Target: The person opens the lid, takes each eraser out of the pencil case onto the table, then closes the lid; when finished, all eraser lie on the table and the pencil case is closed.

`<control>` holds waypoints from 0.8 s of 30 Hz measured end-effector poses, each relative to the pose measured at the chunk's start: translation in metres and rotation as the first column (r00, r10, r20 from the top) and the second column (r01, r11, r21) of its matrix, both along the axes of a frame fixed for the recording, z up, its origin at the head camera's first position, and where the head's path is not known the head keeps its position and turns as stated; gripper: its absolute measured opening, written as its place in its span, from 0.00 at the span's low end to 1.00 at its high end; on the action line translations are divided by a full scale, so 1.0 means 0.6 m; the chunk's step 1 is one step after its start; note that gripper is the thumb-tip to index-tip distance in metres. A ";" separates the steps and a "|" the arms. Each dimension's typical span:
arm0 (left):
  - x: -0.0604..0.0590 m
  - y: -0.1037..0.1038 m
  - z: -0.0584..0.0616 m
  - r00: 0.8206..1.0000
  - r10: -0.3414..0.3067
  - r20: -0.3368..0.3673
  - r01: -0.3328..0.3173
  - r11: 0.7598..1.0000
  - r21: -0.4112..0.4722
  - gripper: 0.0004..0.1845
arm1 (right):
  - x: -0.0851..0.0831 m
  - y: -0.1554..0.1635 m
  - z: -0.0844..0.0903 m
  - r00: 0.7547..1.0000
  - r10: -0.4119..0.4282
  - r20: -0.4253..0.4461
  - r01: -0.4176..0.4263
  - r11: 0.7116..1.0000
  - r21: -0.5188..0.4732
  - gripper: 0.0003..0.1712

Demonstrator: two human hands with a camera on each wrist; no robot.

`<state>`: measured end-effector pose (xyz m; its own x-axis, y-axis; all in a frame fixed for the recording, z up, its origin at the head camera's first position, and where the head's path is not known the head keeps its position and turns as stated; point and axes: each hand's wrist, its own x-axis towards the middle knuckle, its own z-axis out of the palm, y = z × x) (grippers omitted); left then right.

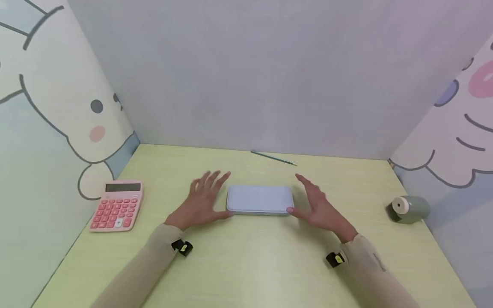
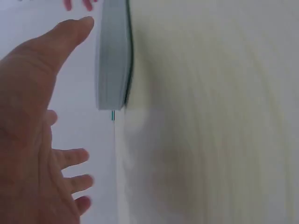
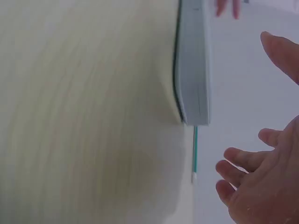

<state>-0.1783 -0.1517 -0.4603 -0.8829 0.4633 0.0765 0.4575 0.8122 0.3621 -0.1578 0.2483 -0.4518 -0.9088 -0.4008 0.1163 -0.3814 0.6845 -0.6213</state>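
In the head view the pale case (image 1: 260, 199) lies short of the desk's back edge (image 1: 192, 149), between left hand (image 1: 203, 200) and right hand (image 1: 319, 208); the left wrist view shows fingers spread, the right likewise, so closing evenly from both ends should keep it straight.

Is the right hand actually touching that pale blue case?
Apart: the right wrist view shows a clear gap between the right hand and the pale blue case.
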 end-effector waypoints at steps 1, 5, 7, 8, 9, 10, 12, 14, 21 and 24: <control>-0.002 0.005 -0.002 0.998 -0.013 0.060 0.009 0.999 0.054 0.63 | -0.002 -0.005 -0.002 0.997 0.007 0.074 -0.002 0.998 -0.066 0.56; -0.016 0.026 -0.025 0.973 -0.056 0.222 0.003 0.973 0.231 0.60 | -0.011 -0.022 -0.017 0.967 0.037 0.251 0.019 0.977 -0.214 0.53; -0.021 0.034 -0.037 0.972 -0.061 0.226 0.000 0.966 0.260 0.59 | -0.014 -0.029 -0.027 0.962 0.043 0.270 0.020 0.973 -0.229 0.55; -0.022 0.037 -0.043 0.975 -0.061 0.213 0.002 0.964 0.266 0.59 | -0.015 -0.032 -0.032 0.963 0.047 0.265 0.016 0.972 -0.232 0.55; -0.023 0.039 -0.047 0.978 -0.057 0.200 0.000 0.962 0.275 0.58 | -0.016 -0.035 -0.037 0.966 0.049 0.256 0.013 0.972 -0.235 0.56; -0.023 0.040 -0.051 0.981 -0.050 0.190 -0.005 0.960 0.279 0.58 | -0.017 -0.037 -0.042 0.968 0.052 0.245 0.008 0.972 -0.237 0.56; -0.023 0.040 -0.058 0.984 -0.031 0.175 -0.020 0.958 0.286 0.58 | -0.017 -0.039 -0.049 0.973 0.051 0.224 0.006 0.970 -0.244 0.56; -0.022 0.041 -0.064 0.987 -0.008 0.163 -0.041 0.955 0.294 0.58 | -0.017 -0.038 -0.055 0.977 0.053 0.205 0.000 0.968 -0.251 0.56; -0.024 0.045 -0.073 0.993 0.006 0.118 -0.038 0.962 0.270 0.58 | -0.015 -0.033 -0.062 0.984 0.066 0.163 -0.024 0.969 -0.244 0.57; -0.026 0.046 -0.072 0.995 -0.004 0.102 -0.024 0.963 0.267 0.58 | -0.012 -0.035 -0.064 0.985 0.031 0.172 0.007 0.976 -0.217 0.56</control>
<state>-0.1942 -0.1240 -0.5033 -0.8969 0.4292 0.1067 0.3998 0.6837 0.6105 -0.1650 0.2276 -0.4900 -0.9180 -0.3942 0.0430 -0.2624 0.5226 -0.8112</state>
